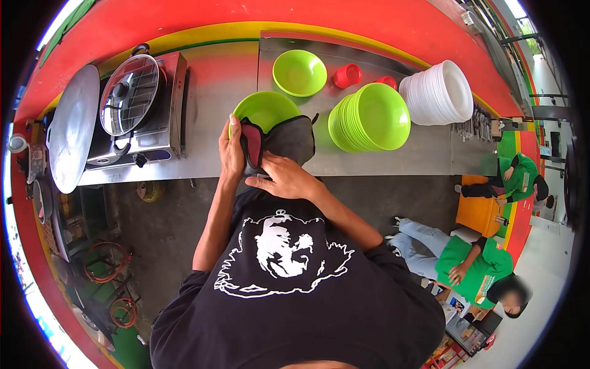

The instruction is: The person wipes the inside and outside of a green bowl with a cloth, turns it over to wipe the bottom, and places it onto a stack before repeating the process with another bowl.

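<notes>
Now the left grip point(232, 149) is holding a green bowl point(265, 106) by its left rim, fingers wrapping the thin wall, above the surface point(212, 114); a dark cloth point(289, 140) is covering the bowl's near right part; the right grip point(286, 178) is touching the cloth, but its fingertips are hiding, so I cannot tell how tightly; the bowl is looking light, stiff, maybe slippery, so the rim is seeming best; in the green stack point(370, 120), bowls are sitting inside bowls.
</notes>
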`<control>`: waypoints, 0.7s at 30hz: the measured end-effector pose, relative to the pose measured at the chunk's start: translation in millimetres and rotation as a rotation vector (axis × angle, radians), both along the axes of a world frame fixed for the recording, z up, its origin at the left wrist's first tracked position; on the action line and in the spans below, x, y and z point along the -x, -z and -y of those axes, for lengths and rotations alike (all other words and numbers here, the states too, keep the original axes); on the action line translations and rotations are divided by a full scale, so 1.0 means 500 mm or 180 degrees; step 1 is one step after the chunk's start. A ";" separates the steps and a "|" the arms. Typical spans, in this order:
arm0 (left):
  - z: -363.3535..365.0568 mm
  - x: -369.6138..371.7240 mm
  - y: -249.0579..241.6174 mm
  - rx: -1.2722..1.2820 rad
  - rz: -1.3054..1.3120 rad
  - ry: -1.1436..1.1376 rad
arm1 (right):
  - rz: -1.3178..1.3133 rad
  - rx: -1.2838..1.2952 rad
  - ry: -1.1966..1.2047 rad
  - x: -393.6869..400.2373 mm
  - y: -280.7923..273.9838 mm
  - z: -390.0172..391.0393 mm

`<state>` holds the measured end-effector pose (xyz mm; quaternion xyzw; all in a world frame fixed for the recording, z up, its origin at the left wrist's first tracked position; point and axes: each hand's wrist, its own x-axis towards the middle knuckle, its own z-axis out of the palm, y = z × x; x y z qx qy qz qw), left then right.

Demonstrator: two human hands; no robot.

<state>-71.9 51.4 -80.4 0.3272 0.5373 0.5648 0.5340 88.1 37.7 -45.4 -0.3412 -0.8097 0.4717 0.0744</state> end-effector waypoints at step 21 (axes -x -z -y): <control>-0.011 -0.004 -0.028 -0.0081 -0.0307 -0.0055 | -0.0895 -0.0284 0.0173 0.019 0.034 0.000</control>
